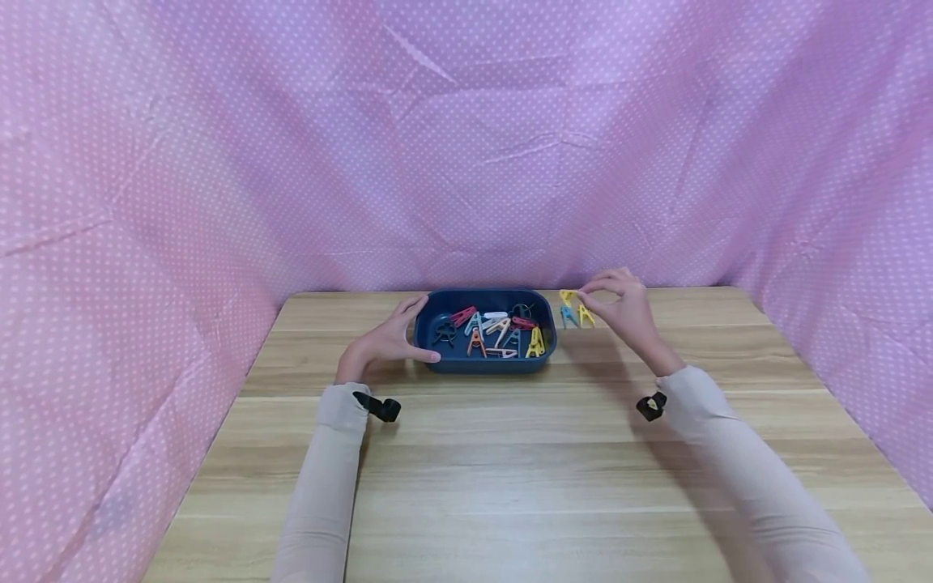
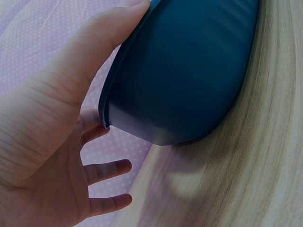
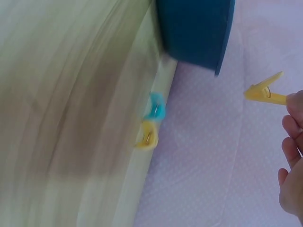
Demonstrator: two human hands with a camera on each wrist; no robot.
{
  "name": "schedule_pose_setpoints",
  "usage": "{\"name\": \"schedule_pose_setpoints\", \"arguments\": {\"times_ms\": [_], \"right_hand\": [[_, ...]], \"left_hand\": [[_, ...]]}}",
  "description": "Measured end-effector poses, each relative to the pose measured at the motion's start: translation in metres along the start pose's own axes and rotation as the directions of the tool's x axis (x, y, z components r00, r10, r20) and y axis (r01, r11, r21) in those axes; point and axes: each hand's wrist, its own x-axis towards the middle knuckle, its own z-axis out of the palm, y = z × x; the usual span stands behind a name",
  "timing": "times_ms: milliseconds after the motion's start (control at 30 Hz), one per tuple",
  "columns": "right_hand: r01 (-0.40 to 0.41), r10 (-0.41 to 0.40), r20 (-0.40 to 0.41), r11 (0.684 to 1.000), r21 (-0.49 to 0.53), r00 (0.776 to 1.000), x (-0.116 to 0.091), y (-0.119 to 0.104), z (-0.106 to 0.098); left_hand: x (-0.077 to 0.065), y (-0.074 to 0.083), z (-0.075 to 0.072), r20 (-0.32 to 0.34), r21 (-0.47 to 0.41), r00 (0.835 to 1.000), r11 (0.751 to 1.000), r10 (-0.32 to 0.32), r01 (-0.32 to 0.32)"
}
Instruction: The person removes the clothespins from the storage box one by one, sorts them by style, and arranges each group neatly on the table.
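Observation:
A dark blue plastic basin (image 1: 484, 366) on the table holds several coloured clothespins, among them an orange clothespin (image 1: 477, 342) and a yellow clothespin (image 1: 535, 343). My left hand (image 1: 394, 334) grips its left end, thumb on the front rim and a finger at the back rim; two other fingers stick out free in the left wrist view. Right of the basin, my right hand (image 1: 621, 306) pinches another yellow clothespin (image 3: 267, 96) by one arm, raised above the table. Below it lie a light blue clothespin (image 1: 568, 317) and a yellow clothespin (image 1: 585, 316).
The wooden table (image 1: 474, 470) stretches toward me from the basin. Behind its back edge hangs a pink dotted cloth (image 1: 466, 162), which also covers both sides. Dark round clips (image 1: 445, 330) lie in the basin too.

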Motion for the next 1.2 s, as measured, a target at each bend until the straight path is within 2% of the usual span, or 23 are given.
{"name": "schedule_pose_setpoints", "arguments": {"times_ms": [200,500,800,1000,1200], "right_hand": [[-0.046,0.045,-0.008,0.998,-0.044,0.999,-0.005,0.022,-0.018],[-0.090,0.096,0.036,0.988,-0.125,0.995,-0.016,0.056,-0.036],[-0.132,0.152,0.120,0.978,-0.159,0.981,-0.020,0.078,-0.034],[-0.143,0.170,0.137,0.972,-0.186,0.976,-0.020,0.086,-0.028],[-0.214,0.249,0.175,0.957,-0.198,0.953,-0.021,0.085,-0.027]], "left_hand": [[0.000,0.000,0.000,0.001,-0.013,1.000,1.000,-0.004,0.004],[0.001,0.000,0.000,-0.005,-0.001,1.000,1.000,0.008,-0.008],[0.002,-0.002,0.000,-0.015,0.007,1.000,1.000,0.012,-0.012],[0.002,-0.002,-0.001,-0.010,-0.007,1.000,1.000,0.011,-0.011],[0.002,-0.002,-0.002,0.002,-0.017,1.000,1.000,0.018,-0.018]]}}
